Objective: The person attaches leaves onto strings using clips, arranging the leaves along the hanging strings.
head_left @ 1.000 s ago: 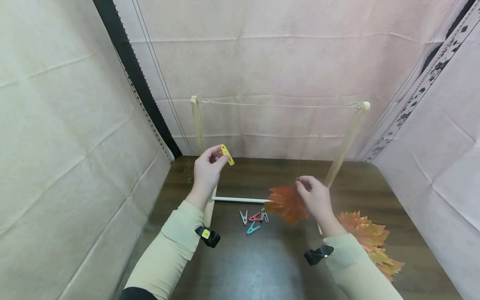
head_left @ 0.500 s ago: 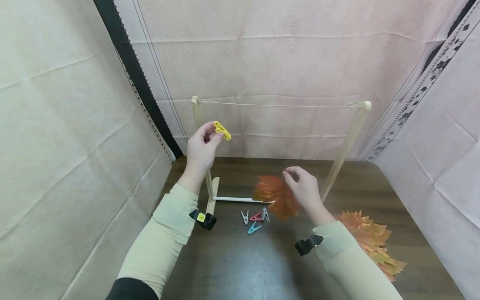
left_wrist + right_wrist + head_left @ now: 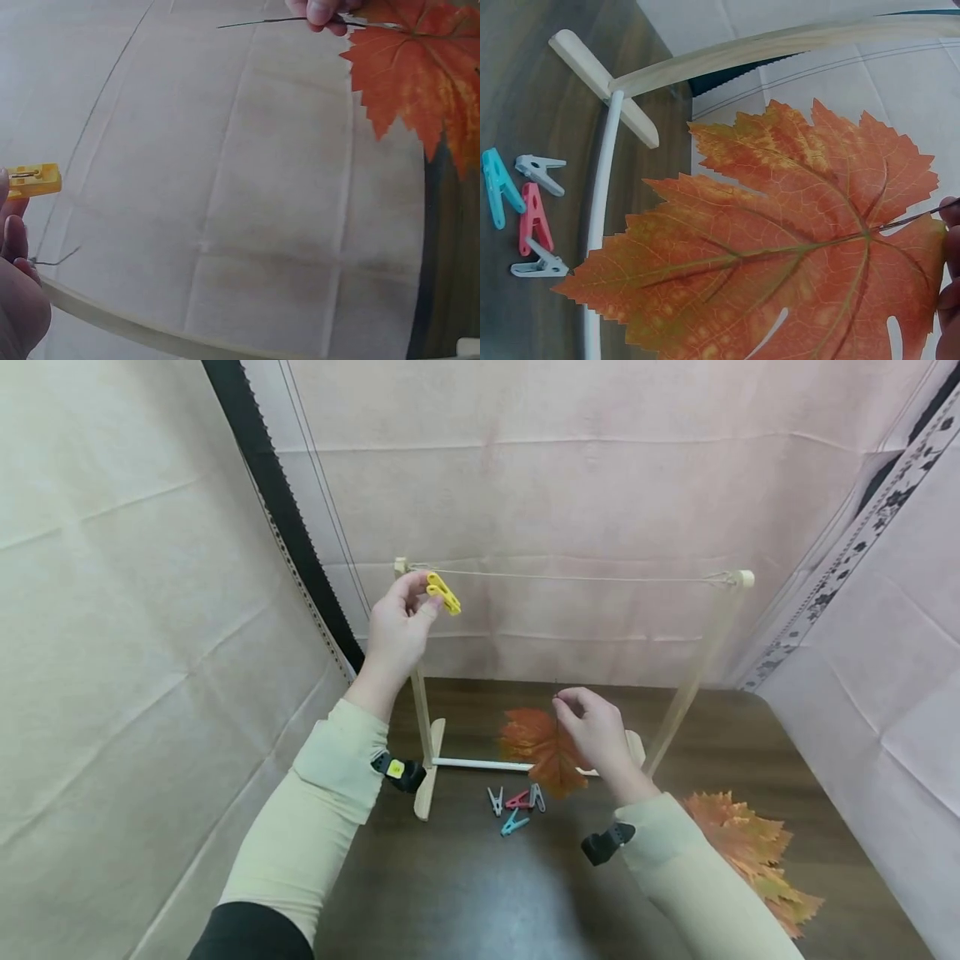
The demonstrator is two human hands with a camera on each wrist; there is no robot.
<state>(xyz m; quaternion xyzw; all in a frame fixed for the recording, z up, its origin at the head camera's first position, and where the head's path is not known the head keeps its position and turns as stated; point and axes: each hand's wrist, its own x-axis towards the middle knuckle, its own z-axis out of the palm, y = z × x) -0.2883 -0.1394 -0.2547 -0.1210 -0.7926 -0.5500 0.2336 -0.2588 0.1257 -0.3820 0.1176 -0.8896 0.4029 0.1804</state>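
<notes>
Well, left hand (image 3: 397, 625): raised beside the top of the left post (image 3: 422, 710), thumb and fingers pinching a yellow clothespin (image 3: 442, 592).
Yellow clothespin: juts slantwise past the fingertips, near the string (image 3: 570, 577); whether the two touch, I can't tell.
Right hand (image 3: 594, 731): lower, over the counter (image 3: 480, 893), fingertips drawn together on the thin dark stem (image 3: 277, 20) of an orange-red leaf (image 3: 546, 747).
Orange-red leaf: hangs spread out below those fingertips, its tip downward, hiding part of the white crossbar (image 3: 480, 764) in the head view; the stem's end pokes up above the grip.
String: stretched between the tops of the left post and the right post (image 3: 697, 672), tied at both ends.
Loose clothespins: four on the counter, close together, two grey (image 3: 496, 802), one pink (image 3: 517, 800), one light blue (image 3: 514, 822) nearest the person.
Leaf pile (image 3: 738, 839): overlapping orange and yellow leaves on the counter, just beside the right sleeve (image 3: 697, 877).
Wrists: a small black camera (image 3: 401, 772) strapped on each.
</notes>
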